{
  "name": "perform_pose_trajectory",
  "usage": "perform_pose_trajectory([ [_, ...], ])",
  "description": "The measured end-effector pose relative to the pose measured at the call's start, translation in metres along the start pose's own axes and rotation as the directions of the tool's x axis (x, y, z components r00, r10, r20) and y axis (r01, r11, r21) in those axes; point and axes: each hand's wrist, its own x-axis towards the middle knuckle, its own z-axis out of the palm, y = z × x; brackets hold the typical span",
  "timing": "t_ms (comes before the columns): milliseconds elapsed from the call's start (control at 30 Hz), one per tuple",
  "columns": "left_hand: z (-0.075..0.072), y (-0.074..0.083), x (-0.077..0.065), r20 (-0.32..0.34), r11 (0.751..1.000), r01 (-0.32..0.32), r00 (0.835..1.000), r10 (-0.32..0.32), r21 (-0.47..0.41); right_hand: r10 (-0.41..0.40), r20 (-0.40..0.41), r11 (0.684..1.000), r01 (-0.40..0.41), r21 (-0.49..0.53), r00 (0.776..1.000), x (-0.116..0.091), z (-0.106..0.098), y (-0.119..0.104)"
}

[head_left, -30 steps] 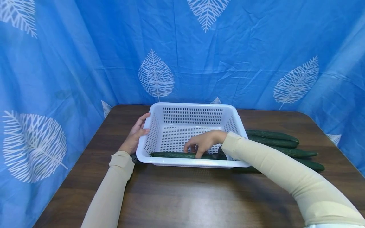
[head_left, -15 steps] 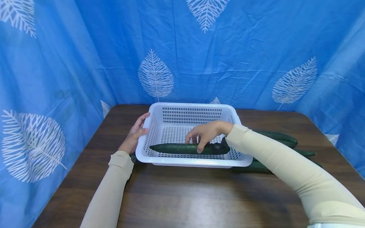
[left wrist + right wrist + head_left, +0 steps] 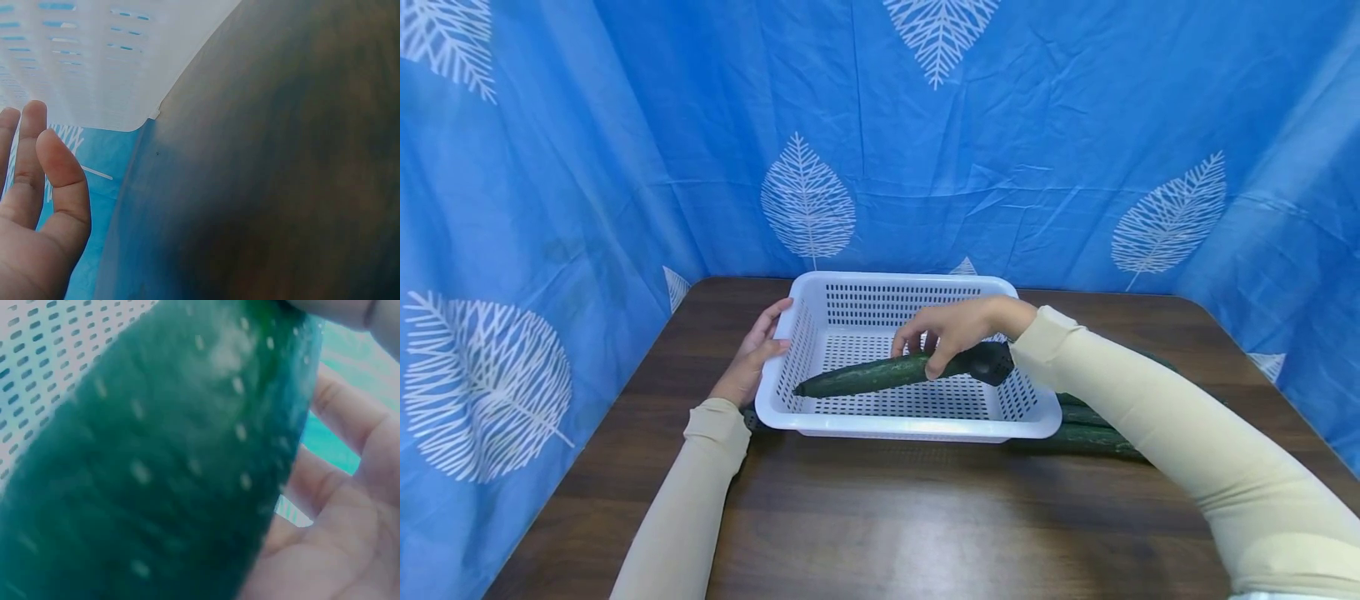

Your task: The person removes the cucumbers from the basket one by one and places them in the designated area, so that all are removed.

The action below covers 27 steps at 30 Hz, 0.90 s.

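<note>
A long dark green cucumber hangs slanted inside the white plastic basket, its left end lower than its right. My right hand pinches it between thumb and fingers; up close in the right wrist view the cucumber fills much of the picture, hiding some fingertips. At the basket's left side my left hand rests against the rim and outer wall. Its fingers look fairly straight in the left wrist view, where the hand lies beside the perforated wall.
Several more cucumbers lie on the dark wooden table to the right of the basket, partly covered by my right sleeve. A blue curtain with white leaf prints hangs behind and on both sides. Black wrist cameras sit on the wrists.
The right hand has lifted the cucumber from along the basket's near side, up and to the right, and the cucumber has tilted. The left hand and basket have hardly moved.
</note>
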Motion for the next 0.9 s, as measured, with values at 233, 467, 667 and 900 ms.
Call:
perform_pose_trajectory([
  [233,0.002,0.001,0.001,0.001,1.0,0.005,1.0,-0.005,0.0,-0.094,-0.105,0.995,0.092,-0.026,0.99,-0.021,-0.003,0.004],
  [467,0.003,0.001,-0.002,-0.001,1.0,0.008,1.0,-0.008,-0.003,-0.109,-0.213,0.994,0.108,-0.017,0.971,-0.041,0.0,0.011],
  [667,0.002,-0.001,-0.003,-0.002,1.0,-0.004,1.0,0.003,-0.021,-0.124,-0.266,0.992,0.125,-0.012,0.956,-0.056,0.004,0.015],
  [900,0.003,-0.001,-0.005,-0.005,0.999,-0.009,1.0,0.008,-0.031,-0.157,-0.298,0.988,0.153,-0.034,0.942,-0.075,0.007,0.017],
])
